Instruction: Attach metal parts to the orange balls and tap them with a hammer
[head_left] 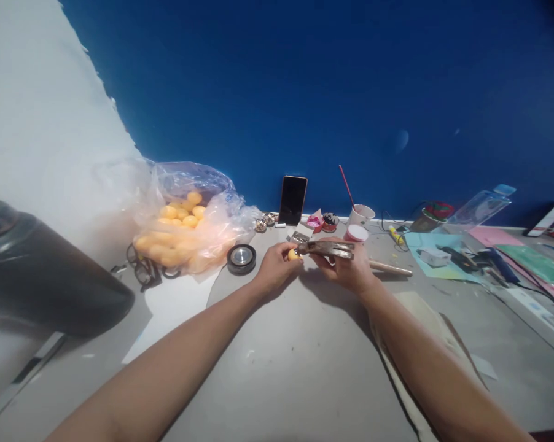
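Note:
My left hand is closed around a small yellow-orange ball, pinching it above the grey table. In my right hand is a hammer with a worn metal head; its wooden handle sticks out to the right past my hand. The hammer's head lies sideways, its left end at the top of the ball, where a small dark, shiny piece shows. Whether that piece is fixed in the ball is too small to tell. Behind my hands sits a small open box with metal bits.
A clear plastic bag of similar balls stands back left, with a round black lid beside it. A large dark cylinder fills the left. A phone leans on the blue wall. Cups, papers, tools and a clear bottle lie right.

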`<action>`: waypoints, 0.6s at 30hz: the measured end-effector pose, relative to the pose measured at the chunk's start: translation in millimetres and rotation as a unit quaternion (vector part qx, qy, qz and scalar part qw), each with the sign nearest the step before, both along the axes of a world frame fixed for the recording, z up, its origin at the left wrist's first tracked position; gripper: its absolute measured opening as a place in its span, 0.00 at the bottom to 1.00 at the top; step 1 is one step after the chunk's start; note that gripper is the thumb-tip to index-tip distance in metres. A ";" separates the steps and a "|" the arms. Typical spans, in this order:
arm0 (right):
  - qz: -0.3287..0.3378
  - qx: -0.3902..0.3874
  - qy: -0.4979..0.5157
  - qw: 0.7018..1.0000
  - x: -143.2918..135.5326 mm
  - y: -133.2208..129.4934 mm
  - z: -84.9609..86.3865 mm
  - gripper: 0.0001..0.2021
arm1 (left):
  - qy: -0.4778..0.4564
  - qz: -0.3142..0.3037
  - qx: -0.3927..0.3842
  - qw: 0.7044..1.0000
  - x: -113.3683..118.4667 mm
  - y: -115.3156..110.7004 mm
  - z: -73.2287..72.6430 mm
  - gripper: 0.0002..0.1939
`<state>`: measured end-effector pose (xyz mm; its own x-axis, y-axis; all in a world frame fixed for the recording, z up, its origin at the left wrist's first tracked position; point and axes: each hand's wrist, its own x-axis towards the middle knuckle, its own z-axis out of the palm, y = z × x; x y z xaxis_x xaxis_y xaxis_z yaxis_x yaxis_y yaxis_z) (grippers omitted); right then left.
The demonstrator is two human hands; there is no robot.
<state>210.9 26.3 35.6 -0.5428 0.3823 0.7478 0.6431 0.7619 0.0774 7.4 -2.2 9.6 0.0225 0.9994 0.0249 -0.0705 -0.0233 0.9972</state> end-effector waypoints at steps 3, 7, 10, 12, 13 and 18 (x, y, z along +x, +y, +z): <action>0.013 0.001 0.008 1.000 -0.2 -0.1 0.2 0.10 | -0.008 -0.004 -0.004 1.000 0.7 -0.9 -0.1 0.15; 0.026 0.028 0.025 0.999 -0.3 0.1 2.3 0.09 | -0.017 -0.009 -0.015 1.000 1.7 -0.9 -2.2 0.15; 0.029 0.022 0.005 0.999 0.1 0.3 2.3 0.08 | -0.006 0.001 -0.002 1.000 1.9 -0.1 -4.1 0.15; 0.015 0.013 0.001 1.000 0.5 0.1 1.7 0.09 | 0.003 0.005 -0.002 1.000 1.7 0.3 -4.5 0.16; 0.007 0.010 0.002 1.000 0.5 -0.1 1.4 0.10 | 0.007 0.006 -0.004 1.000 1.6 0.3 -4.4 0.16; 0.009 0.008 0.005 1.000 -1.4 -1.4 0.9 0.09 | 0.027 0.024 0.013 0.999 0.7 0.2 -2.2 0.15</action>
